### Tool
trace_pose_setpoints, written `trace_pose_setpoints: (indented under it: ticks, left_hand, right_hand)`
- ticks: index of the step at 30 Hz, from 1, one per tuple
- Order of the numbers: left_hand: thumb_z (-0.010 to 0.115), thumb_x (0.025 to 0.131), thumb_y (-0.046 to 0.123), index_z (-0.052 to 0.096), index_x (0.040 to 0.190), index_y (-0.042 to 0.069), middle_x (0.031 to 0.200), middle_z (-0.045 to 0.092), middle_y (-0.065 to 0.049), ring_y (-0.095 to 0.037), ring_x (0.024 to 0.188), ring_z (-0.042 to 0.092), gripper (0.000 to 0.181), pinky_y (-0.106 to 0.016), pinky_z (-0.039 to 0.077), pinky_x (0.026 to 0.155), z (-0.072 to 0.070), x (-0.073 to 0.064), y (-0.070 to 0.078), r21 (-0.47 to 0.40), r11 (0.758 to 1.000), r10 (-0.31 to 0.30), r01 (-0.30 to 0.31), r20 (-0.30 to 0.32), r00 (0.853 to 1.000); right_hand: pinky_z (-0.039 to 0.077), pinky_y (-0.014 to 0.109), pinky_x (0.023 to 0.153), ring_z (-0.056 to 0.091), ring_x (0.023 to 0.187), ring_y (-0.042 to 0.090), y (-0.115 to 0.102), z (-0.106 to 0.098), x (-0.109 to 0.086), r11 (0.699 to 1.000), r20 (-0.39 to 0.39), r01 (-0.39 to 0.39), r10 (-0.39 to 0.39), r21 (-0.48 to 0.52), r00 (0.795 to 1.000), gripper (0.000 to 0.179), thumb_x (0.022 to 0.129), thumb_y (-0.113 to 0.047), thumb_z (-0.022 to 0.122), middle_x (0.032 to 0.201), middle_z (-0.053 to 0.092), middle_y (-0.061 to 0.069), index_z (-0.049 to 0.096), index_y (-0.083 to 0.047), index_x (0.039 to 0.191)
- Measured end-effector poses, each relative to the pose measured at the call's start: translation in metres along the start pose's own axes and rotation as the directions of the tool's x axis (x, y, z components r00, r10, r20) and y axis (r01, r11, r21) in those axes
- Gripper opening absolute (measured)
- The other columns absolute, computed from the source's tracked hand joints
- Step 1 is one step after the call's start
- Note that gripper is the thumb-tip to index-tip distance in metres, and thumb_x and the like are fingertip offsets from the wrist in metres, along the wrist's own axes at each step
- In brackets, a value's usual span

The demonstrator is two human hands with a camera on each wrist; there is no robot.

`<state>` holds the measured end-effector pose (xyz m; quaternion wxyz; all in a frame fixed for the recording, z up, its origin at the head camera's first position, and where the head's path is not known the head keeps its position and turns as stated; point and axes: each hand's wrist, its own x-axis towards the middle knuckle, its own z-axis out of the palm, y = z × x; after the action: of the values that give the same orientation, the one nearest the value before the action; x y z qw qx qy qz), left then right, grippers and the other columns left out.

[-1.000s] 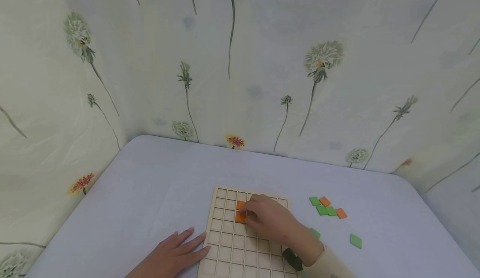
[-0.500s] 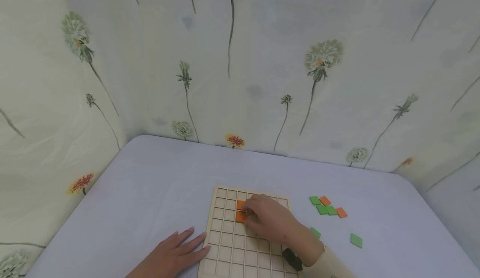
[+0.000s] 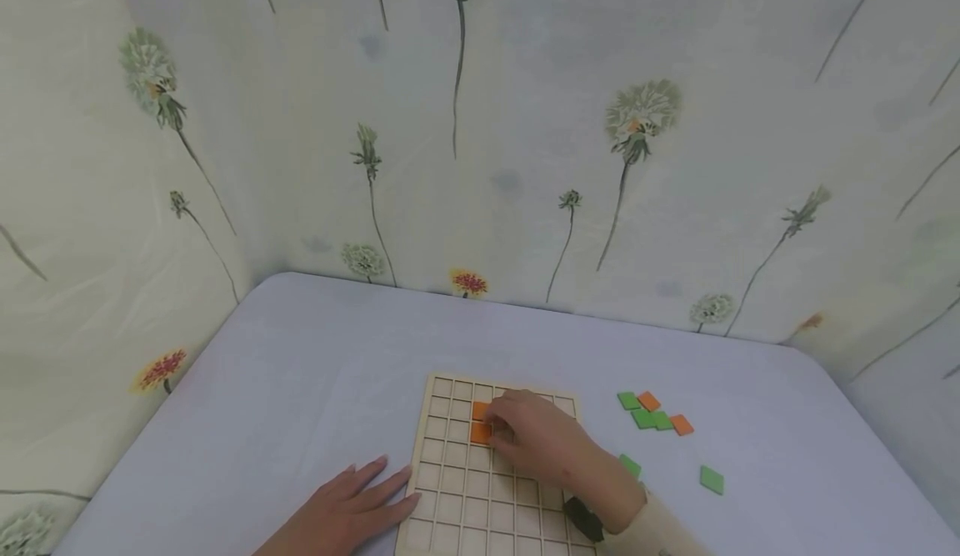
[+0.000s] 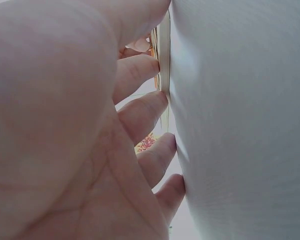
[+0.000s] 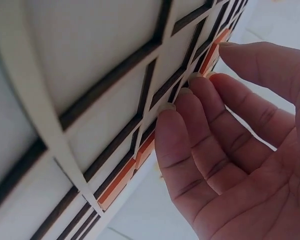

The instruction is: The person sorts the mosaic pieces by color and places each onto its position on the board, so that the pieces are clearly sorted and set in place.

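A pale wooden grid board (image 3: 452,479) lies on the table, with two orange square tiles (image 3: 481,433) visible in one column of its cells. My right hand (image 3: 542,441) is over the board, thumb and forefinger curled at the right edges of these tiles. In the right wrist view, an orange tile (image 5: 214,53) lies between thumb and forefinger. More orange tiles (image 5: 115,187) sit in cells beyond the little finger, hidden by the hand in the head view. My left hand (image 3: 343,506) rests on the table, fingers spread, with fingertips touching the board's left edge.
Several loose green tiles (image 3: 642,419) and orange tiles (image 3: 681,425) lie on the white table (image 3: 360,348) right of the board. One green tile (image 3: 712,480) is set apart. A flower-printed curtain (image 3: 510,122) surrounds the table's far side.
My right fingertips have shifted very slightly right, uncovering more of the lower orange tile. The left hand stays at the board's edge. The head view has drifted slightly.
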<state>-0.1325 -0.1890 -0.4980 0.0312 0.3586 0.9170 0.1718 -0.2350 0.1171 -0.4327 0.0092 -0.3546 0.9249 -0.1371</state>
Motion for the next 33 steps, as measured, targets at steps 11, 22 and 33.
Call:
trace_pose_setpoints:
  ticks: [11, 22, 33]
  left_hand:
    - [0.044, 0.095, 0.081, 0.048, 0.159, 0.029, 0.165, 0.041, 0.004, -0.034, 0.152, 0.036, 0.082, -0.061, 0.038, 0.113, -0.005, 0.004, 0.005, -0.019, 0.999, -0.027, 0.028, 0.043, 0.999]
    - [0.047, 0.096, 0.078, 0.053, 0.156, 0.027, 0.162, 0.046, 0.003, -0.034, 0.148, 0.043, 0.079, -0.06, 0.043, 0.109, -0.002, 0.003, 0.003, 0.032, 0.999, 0.02, -0.019, -0.032, 0.999]
    - [0.048, 0.095, 0.079, 0.053, 0.156, 0.026, 0.163, 0.044, 0.001, -0.036, 0.148, 0.041, 0.081, -0.06, 0.042, 0.11, 0.0, 0.002, 0.003, 0.019, 1.0, -0.008, 0.008, 0.011, 1.0]
  right_hand:
    - [0.053, 0.03, 0.075, 0.057, 0.095, 0.017, -0.01, -0.008, -0.016, 0.996, 0.045, 0.045, -0.042, -0.072, 0.998, 0.034, 0.096, -0.013, 0.073, 0.111, 0.065, 0.001, 0.075, -0.014, 0.13]
    - [0.056, 0.04, 0.091, 0.056, 0.123, 0.023, -0.024, -0.015, -0.036, 0.998, 0.161, -0.046, 0.054, -0.053, 0.985, 0.039, 0.097, -0.024, 0.072, 0.138, 0.059, 0.007, 0.069, -0.012, 0.135]
    - [0.044, 0.047, 0.113, 0.045, 0.146, 0.026, -0.023, -0.012, -0.055, 0.996, 0.251, -0.086, 0.084, -0.004, 0.964, 0.053, 0.098, -0.035, 0.071, 0.16, 0.047, 0.004, 0.062, -0.017, 0.147]
